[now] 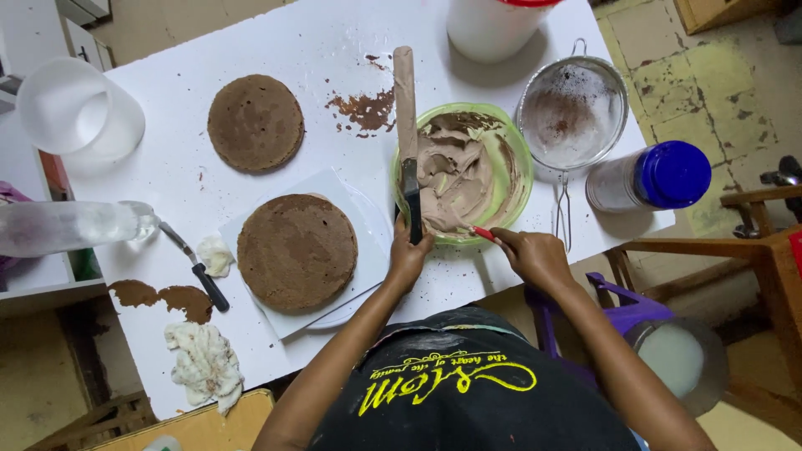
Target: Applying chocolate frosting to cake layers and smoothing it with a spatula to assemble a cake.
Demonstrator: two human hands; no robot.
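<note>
A white bench (276, 50) stands over a worn tiled floor (710, 75). At its front edge, the left hand (408, 255) grips a long, frosting-smeared spatula (407, 125) lying across the translucent green bowl of glossy brown frosting (464, 171). The right hand (535, 255) pinches a red-handled tool (483, 234) at the bowl's rim, beside a round, matte chocolate cake layer (296, 250).

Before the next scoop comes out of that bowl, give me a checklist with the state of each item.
1. Left hand grips the long spatula by its black handle: ok.
2. Spatula blade free of frosting: ok, looks nearly clean.
3. Right hand holds the red-handled tool at the rim: ok; its tip is hidden.
4. Green bowl holds brown frosting: ok.
5. Cake layer sits on the white board, top bare: ok.
6. Table clean: not ok, crumbs and smears.
</note>
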